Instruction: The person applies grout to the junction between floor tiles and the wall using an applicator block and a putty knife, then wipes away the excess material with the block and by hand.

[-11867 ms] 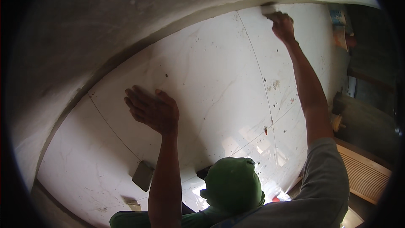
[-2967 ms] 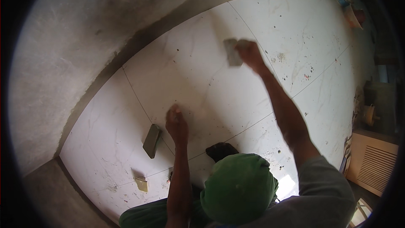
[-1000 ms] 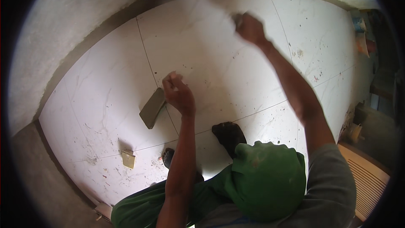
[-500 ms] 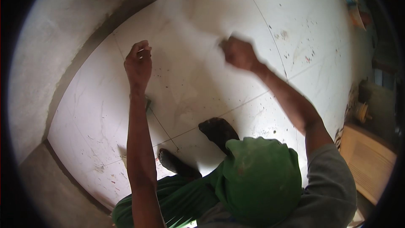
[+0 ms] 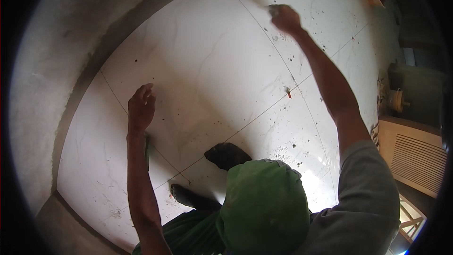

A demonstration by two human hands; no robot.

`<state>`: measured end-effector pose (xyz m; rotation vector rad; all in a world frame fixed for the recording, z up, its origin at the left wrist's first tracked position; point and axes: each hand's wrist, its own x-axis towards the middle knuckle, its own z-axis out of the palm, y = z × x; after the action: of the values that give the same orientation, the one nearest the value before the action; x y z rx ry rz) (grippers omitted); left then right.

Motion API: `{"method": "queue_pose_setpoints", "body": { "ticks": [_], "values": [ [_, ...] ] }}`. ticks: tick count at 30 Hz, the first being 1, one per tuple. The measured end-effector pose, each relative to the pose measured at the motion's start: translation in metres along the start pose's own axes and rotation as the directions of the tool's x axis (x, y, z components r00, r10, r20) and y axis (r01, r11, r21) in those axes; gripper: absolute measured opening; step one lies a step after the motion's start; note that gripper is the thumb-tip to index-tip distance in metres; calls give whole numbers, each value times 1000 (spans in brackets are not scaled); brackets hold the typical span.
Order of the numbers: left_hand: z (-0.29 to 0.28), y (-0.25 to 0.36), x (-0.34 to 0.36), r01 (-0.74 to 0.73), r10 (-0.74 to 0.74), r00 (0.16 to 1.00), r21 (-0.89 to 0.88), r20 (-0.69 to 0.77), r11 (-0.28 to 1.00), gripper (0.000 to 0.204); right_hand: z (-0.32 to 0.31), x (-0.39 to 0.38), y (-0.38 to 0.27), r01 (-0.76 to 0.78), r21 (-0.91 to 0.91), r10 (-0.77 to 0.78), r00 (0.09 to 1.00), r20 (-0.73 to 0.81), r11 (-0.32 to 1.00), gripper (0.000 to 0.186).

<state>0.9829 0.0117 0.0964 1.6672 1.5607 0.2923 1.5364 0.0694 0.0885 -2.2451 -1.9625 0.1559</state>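
Observation:
My right hand [image 5: 285, 19] is reached far out over the white tiled floor [image 5: 198, 61], its fingers closed. A small greyish bit shows at the fingertips, too small to name. My left hand [image 5: 140, 108] hangs over the floor at the left, nearest a tile joint, its fingers loosely bent with gaps between them and nothing visible in them. Beside my left forearm a narrow dark green thing [image 5: 147, 151] lies on the floor, partly hidden by the arm.
Dark crumbs and a small red scrap [image 5: 289, 95] lie on the tiles. A bare grey wall [image 5: 52, 61] bounds the left. At the right are a slatted wooden panel [image 5: 415, 153] and a yellowish container [image 5: 398, 100]. My dark-covered feet [image 5: 227, 156] stand near the lower middle.
My right hand has swept farther out and to the right, still closed. My left hand has come nearer and slightly left, its fingers looser. The view has shifted over the floor.

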Motion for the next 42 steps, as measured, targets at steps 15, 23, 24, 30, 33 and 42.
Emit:
{"method": "queue_pose_setpoints", "body": {
  "ticks": [15, 23, 24, 30, 33, 42],
  "values": [
    [-121, -19, -68, -110, -6, 947, 342, 321, 933, 27, -8, 6, 71, -437, 651, 370, 895, 248, 620, 36],
    [-201, -99, -186, 240, -331, 931, 428, 153, 872, 31, 36, 57, 33, -398, 678, 197, 913, 357, 618, 37],
    [-203, -111, -203, 308, -388, 911, 396, 139, 865, 31, 34, 56, 41, -418, 682, 238, 907, 347, 600, 38],
    [-196, -194, -299, 520, -618, 775, 424, 130, 741, 34, 31, 58, 45, -427, 714, 267, 904, 333, 555, 34],
    [-189, -206, -313, 590, -645, 736, 270, 207, 761, 35, 38, 42, 14, -338, 651, 151, 933, 327, 680, 37],
    [-193, -200, -274, 572, -594, 799, 183, 99, 800, 38, 21, 12, 36, -361, 560, 178, 918, 355, 746, 45]
  ]
}}
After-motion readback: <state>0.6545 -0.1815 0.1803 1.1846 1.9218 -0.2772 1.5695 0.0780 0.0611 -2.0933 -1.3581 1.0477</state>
